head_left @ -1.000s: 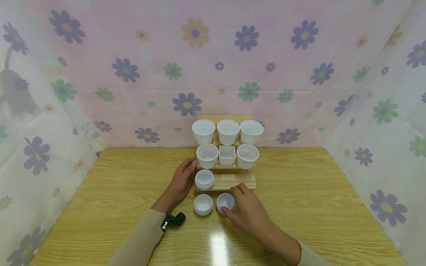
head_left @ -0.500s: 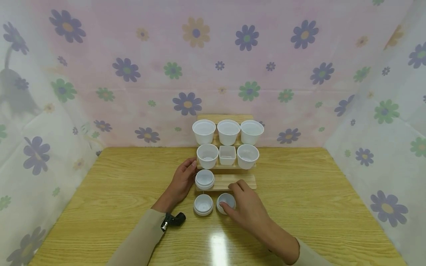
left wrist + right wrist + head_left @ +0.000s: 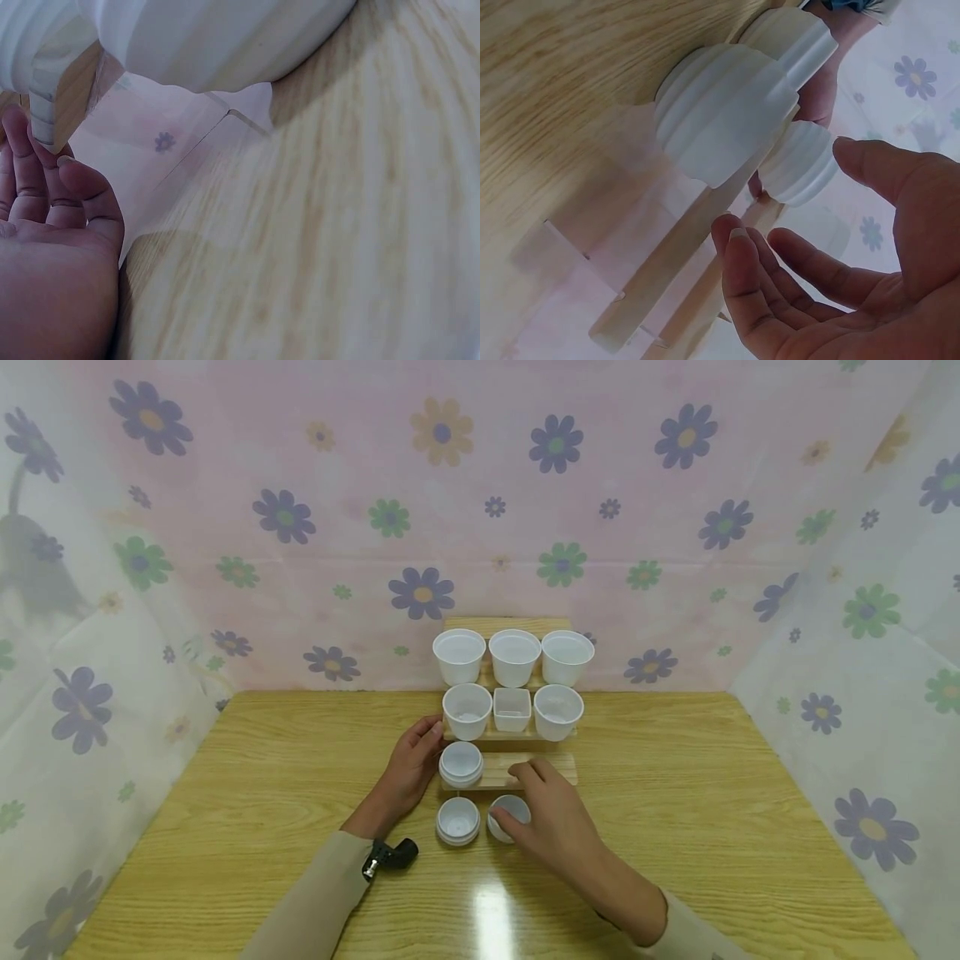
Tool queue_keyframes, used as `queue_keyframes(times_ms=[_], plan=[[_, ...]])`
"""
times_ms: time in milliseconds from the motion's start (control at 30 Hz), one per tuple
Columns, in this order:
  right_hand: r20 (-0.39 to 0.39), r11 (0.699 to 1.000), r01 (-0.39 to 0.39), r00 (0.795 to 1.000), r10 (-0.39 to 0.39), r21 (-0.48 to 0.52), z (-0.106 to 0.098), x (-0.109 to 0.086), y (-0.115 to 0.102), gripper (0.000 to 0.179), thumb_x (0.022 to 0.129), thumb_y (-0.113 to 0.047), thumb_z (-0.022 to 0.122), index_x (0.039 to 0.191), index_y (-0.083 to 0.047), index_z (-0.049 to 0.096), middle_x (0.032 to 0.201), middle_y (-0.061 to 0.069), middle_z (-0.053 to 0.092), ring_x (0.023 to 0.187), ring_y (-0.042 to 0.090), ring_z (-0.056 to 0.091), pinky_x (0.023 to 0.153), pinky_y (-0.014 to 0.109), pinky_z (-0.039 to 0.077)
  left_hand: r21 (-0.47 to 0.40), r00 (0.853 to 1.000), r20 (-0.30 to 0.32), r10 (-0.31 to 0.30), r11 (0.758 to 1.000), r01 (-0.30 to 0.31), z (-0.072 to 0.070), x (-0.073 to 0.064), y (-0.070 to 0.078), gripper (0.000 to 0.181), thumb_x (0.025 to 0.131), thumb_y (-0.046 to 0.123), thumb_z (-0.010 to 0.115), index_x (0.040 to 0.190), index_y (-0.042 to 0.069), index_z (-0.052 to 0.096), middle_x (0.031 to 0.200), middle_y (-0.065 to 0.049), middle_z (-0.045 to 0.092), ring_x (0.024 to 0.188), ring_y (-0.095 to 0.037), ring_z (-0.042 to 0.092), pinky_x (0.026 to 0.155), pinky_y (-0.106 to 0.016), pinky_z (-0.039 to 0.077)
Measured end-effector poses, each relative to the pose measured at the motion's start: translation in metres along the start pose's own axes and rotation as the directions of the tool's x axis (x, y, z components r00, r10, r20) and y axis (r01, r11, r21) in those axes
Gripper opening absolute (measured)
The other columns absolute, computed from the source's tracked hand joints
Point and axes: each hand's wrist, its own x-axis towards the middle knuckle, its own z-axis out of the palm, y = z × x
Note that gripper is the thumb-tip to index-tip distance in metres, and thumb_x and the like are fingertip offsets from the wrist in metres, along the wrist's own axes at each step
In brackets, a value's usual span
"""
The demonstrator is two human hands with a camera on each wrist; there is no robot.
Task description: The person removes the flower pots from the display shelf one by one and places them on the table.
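In the head view my left hand (image 3: 408, 768) is at the left side of a tiered wooden rack (image 3: 536, 770), with thumb and fingers holding the end of a shelf (image 3: 71, 112), seen close up in the left wrist view. My right hand (image 3: 558, 818) hovers over a small round white pot (image 3: 504, 828) standing on the table. Its thumb overlaps the pot's rim, and its fingers are loosely bent with nothing between them. A matching white pot (image 3: 457, 822) stands to the left. Another ribbed white pot (image 3: 461, 766) sits at the left end of the lowest shelf.
Higher up, the rack carries several white tubs (image 3: 514, 660) and a square white cup (image 3: 512, 710) on two tiers. The wooden table (image 3: 300, 760) meets a floral cloth (image 3: 480, 543) behind. A black wrist mount (image 3: 393, 854) is strapped to the left wrist.
My right hand has drawn slightly away from the pot, its fingers lifting toward the lowest shelf. The pot stays where it was, and the left hand has not moved.
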Motion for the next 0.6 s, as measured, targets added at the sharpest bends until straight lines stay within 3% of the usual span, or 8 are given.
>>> queue_keyframes(times_ms=[600], plan=[[-0.004,0.999,-0.013,1.000,0.013,0.035,0.002,0.016,-0.009,0.056,0.084,-0.030,0.094,0.123,0.001,0.067,0.115,0.012,0.068,0.099,0.024,0.069,0.082,0.041,0.060,-0.005,1.000,0.000,0.001,1.000,-0.001,0.002,-0.001,0.003,0.040,0.115,0.026,0.051,0.142,-0.004,0.048,0.119,0.000,0.067,0.110,-0.014,0.063,0.095,-0.028,0.054]])
